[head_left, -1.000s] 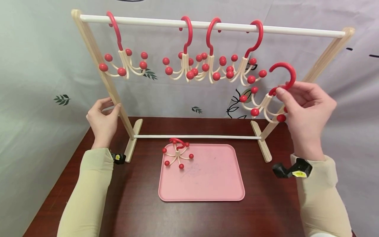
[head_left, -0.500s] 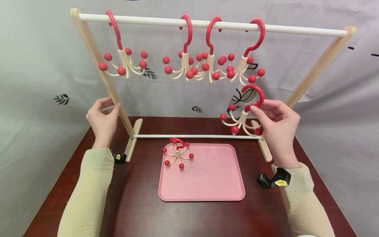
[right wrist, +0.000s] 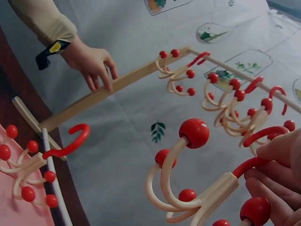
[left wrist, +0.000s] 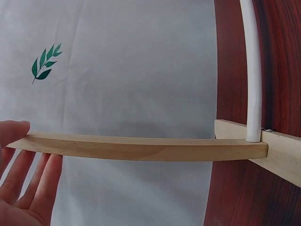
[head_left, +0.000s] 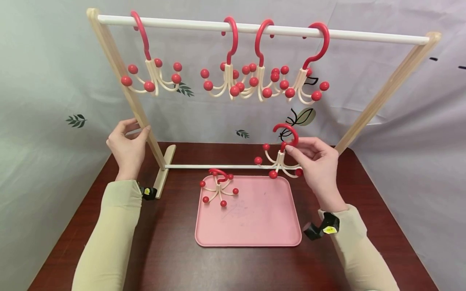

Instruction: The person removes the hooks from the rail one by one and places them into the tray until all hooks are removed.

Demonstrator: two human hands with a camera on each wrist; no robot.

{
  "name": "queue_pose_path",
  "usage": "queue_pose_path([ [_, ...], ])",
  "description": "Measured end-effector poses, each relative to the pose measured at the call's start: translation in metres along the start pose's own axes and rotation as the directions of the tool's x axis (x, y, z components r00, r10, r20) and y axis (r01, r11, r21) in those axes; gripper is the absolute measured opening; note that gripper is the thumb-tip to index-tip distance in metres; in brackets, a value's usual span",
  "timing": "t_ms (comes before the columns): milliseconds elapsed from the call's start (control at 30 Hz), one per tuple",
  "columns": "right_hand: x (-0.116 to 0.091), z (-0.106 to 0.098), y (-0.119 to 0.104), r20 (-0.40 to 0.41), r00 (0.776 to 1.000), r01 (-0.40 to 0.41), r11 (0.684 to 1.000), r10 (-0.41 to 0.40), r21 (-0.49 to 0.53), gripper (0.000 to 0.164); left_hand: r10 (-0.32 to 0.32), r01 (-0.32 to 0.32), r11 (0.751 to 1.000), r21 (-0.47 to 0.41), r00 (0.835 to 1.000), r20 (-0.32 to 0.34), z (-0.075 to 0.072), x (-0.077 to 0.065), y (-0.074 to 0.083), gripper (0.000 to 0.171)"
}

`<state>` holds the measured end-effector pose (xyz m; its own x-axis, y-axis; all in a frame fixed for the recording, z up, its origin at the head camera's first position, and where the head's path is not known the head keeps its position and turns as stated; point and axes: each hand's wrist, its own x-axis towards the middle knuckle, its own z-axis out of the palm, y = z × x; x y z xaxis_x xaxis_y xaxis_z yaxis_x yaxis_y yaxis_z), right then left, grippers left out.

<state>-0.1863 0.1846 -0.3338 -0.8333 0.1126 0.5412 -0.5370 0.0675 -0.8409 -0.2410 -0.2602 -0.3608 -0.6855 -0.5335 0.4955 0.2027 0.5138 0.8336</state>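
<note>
My right hand [head_left: 320, 167] pinches the neck of a red hook on a cream hanger [head_left: 280, 161] with curved, red-ball-tipped arms. This hanger is in the air, overlapping the back right of the pink tray [head_left: 251, 226] in the head view. My left hand [head_left: 126, 151] grips the left wooden post [left wrist: 141, 149] of a hanging rack, thumb on one side and fingers on the other in the left wrist view. A similar hanger [head_left: 218, 189] lies at the tray's back left, its hook leaning toward the rack. Several more hangers [head_left: 228, 72] hang from the rack's white top bar [head_left: 185, 24].
The rack's right post [head_left: 386, 97] slants down behind my right hand, which hides its foot. A white lower bar [head_left: 204, 166] runs just behind the tray on the dark red table [head_left: 174, 250]. Pale cloth with leaf prints [head_left: 76, 121] hangs behind.
My right hand has carried its hanger left and downward, from beside the right post to over the tray's back right. The rightmost hanging hanger has turned slightly. My left hand stays on the post.
</note>
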Motion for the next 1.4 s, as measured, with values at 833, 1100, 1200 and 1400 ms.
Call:
queue_pose_path([
  [833, -0.047, 0.037, 0.044, 0.207, 0.952, -0.210, 0.973, 0.225, -0.092, 0.023, 0.012, -0.012, 1.000, -0.015, 1.000, 0.001, 0.001, 0.004, -0.002, 0.030],
  [1100, -0.059, 0.043, 0.060, 0.223, 0.937, -0.256, 0.963, 0.268, -0.083, 0.023, 0.007, -0.007, 1.000, -0.009, 1.000, 0.004, 0.002, 0.004, -0.003, 0.032],
  [1200, -0.062, 0.045, 0.066, 0.231, 0.929, -0.273, 0.957, 0.288, -0.093, 0.024, 0.007, -0.007, 1.000, -0.011, 1.000, 0.004, 0.002, 0.004, -0.004, 0.032],
  [1400, -0.067, 0.048, 0.077, 0.233, 0.914, -0.318, 0.943, 0.333, -0.101, 0.021, 0.000, 0.000, 1.000, -0.008, 1.000, 0.005, 0.001, 0.004, -0.004, 0.032],
])
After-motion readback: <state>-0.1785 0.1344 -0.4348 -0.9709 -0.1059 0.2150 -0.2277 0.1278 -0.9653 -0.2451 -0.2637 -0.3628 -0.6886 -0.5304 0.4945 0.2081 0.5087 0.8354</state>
